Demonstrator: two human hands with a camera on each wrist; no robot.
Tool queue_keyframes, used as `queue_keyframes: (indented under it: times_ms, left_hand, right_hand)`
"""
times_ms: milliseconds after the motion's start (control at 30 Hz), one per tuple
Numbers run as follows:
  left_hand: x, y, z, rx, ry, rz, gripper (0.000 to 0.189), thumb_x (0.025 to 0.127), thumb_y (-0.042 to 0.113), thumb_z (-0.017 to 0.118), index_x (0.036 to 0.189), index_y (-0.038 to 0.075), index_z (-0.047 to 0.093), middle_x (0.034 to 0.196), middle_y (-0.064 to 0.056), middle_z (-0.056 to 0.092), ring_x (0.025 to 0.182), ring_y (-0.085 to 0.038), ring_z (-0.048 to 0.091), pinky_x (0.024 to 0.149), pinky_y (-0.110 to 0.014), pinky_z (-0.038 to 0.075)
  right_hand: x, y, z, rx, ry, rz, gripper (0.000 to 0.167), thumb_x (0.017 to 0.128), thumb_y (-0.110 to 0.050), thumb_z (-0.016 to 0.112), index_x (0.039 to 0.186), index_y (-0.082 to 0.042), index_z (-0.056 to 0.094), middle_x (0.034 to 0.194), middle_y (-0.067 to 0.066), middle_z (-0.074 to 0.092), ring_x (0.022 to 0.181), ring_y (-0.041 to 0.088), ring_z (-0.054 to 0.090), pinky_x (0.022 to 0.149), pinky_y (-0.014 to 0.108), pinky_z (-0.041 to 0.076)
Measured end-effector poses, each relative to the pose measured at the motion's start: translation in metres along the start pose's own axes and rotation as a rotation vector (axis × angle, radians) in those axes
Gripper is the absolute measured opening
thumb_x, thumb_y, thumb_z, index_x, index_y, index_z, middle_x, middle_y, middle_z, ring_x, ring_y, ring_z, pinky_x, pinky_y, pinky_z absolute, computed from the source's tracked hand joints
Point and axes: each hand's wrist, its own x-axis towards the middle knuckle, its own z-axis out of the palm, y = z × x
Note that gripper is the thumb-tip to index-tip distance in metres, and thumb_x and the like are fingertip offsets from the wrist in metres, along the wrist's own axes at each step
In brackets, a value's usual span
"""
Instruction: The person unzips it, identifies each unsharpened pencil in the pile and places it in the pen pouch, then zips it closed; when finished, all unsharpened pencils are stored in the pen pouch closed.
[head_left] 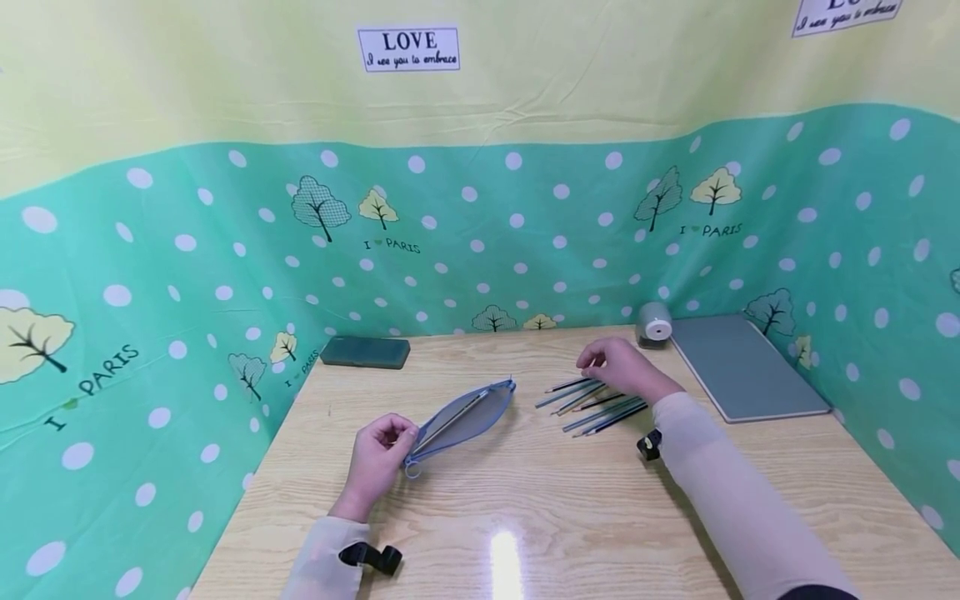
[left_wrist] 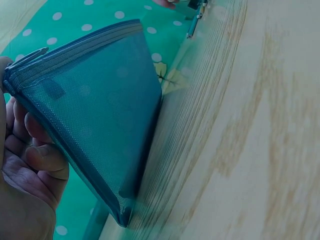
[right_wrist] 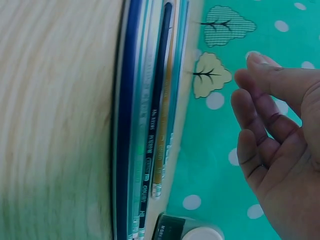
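My left hand (head_left: 377, 454) grips one end of a blue mesh zipper pouch (left_wrist: 100, 110), thumb and finger at the corner by the zipper pull. The pouch is tilted, its mouth parted in the head view. A thin pale strip runs along that mouth; I cannot tell whether it is a pencil or the zipper edge. Above the far end of a group of pencils (head_left: 600, 406) hovers my right hand (head_left: 621, 364), fingers loosely bent. In the right wrist view nothing lies between its fingertips (right_wrist: 256, 58), and the pencils (right_wrist: 150, 135) lie side by side, apart from it.
At the back left lies a dark green case (head_left: 365, 352). A grey pencil sharpener (head_left: 654, 323) stands at the back, beyond my right hand. Beside it a flat grey board (head_left: 750, 367) lies on the wooden table (head_left: 465, 517). A patterned curtain (head_left: 480, 233) borders the table's back and sides.
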Motion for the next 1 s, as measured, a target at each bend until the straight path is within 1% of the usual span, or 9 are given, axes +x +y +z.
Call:
queue_keyframes:
  times_ms: [133, 233, 467, 600, 833, 1000]
  left_hand:
    - [0.0, 0.001, 0.0, -0.009, 0.007, -0.011, 0.008, 0.098, 0.001, 0.072, 0.09, 0.001, 0.072, 0.081, -0.004, 0.066, 0.067, -0.009, 0.055, 0.056, -0.019, 0.046]
    - [0.0, 0.001, 0.0, -0.007, 0.01, -0.018, 0.009, 0.098, 0.002, 0.072, 0.089, 0.003, 0.072, 0.081, -0.004, 0.067, 0.067, -0.009, 0.056, 0.057, -0.02, 0.046]
    - [-0.001, -0.001, 0.0, 0.007, 0.012, -0.019, 0.009, 0.098, 0.001, 0.072, 0.089, 0.004, 0.072, 0.08, -0.001, 0.066, 0.066, -0.009, 0.055, 0.057, -0.021, 0.046]
    - [-0.001, -0.001, 0.0, -0.008, 0.013, -0.038, 0.009, 0.097, 0.002, 0.073, 0.088, 0.005, 0.072, 0.079, -0.001, 0.065, 0.067, -0.009, 0.055, 0.057, -0.021, 0.046]
    - [0.0, -0.001, 0.001, -0.011, 0.01, -0.046, 0.009, 0.097, 0.003, 0.073, 0.088, 0.004, 0.072, 0.08, -0.002, 0.065, 0.068, -0.011, 0.056, 0.058, -0.021, 0.046]
    - [-0.001, -0.001, 0.001, -0.012, 0.008, -0.064, 0.008, 0.097, 0.003, 0.074, 0.089, 0.004, 0.072, 0.078, -0.003, 0.063, 0.067, -0.011, 0.055, 0.057, -0.021, 0.045]
  right_hand:
    - [0.006, 0.004, 0.003, -0.009, -0.065, 0.018, 0.012, 0.094, -0.006, 0.077, 0.106, -0.008, 0.078, 0.095, 0.0, 0.072, 0.091, 0.021, 0.062, 0.081, 0.042, 0.052]
    - [0.01, 0.008, 0.006, -0.016, -0.098, 0.033, 0.012, 0.095, -0.006, 0.077, 0.107, -0.007, 0.078, 0.095, -0.001, 0.072, 0.091, 0.02, 0.063, 0.083, 0.042, 0.053]
    - [0.017, 0.01, 0.01, -0.036, -0.132, 0.027, 0.009, 0.093, -0.004, 0.078, 0.102, -0.008, 0.078, 0.093, -0.002, 0.071, 0.09, 0.019, 0.064, 0.084, 0.043, 0.054]
    - [0.019, 0.01, 0.013, -0.044, -0.157, 0.018, 0.009, 0.092, -0.003, 0.079, 0.098, -0.009, 0.078, 0.092, 0.001, 0.073, 0.088, 0.018, 0.064, 0.083, 0.041, 0.054]
    - [0.022, 0.012, 0.015, -0.037, -0.191, 0.016, 0.011, 0.089, 0.001, 0.081, 0.091, -0.01, 0.079, 0.089, 0.002, 0.074, 0.083, 0.017, 0.065, 0.079, 0.039, 0.054]
    - [0.023, 0.012, 0.017, -0.058, -0.211, 0.015, 0.012, 0.088, 0.002, 0.081, 0.089, -0.011, 0.079, 0.087, 0.001, 0.074, 0.082, 0.017, 0.066, 0.079, 0.039, 0.055]
